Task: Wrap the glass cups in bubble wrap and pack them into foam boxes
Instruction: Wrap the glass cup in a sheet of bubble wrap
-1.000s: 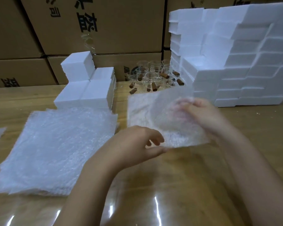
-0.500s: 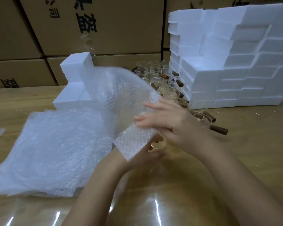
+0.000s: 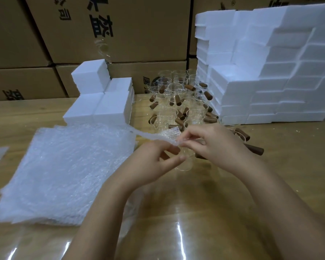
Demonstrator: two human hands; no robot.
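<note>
My left hand (image 3: 154, 164) and my right hand (image 3: 214, 145) meet over the middle of the table and both pinch one sheet of bubble wrap (image 3: 154, 136), which stretches edge-on toward the left. Just below my fingers a clear glass cup (image 3: 186, 164) shows between the hands; I cannot tell which hand bears it. A brown wooden handle (image 3: 253, 149) sticks out to the right of my right hand. Several more glass cups with wooden handles (image 3: 178, 102) stand behind. Closed white foam boxes sit in a small pile (image 3: 105, 102) and a tall stack (image 3: 270, 72).
A thick pile of bubble wrap sheets (image 3: 64, 171) covers the table's left half. Brown cardboard cartons (image 3: 120, 29) form a wall along the back. A glossy film covers the wooden table (image 3: 195, 212) in front of my arms.
The sheet was held spread flat, then draped over the cup. It has now dropped to a thin edge-on strip pinched between both hands, and the cups behind are in plain sight.
</note>
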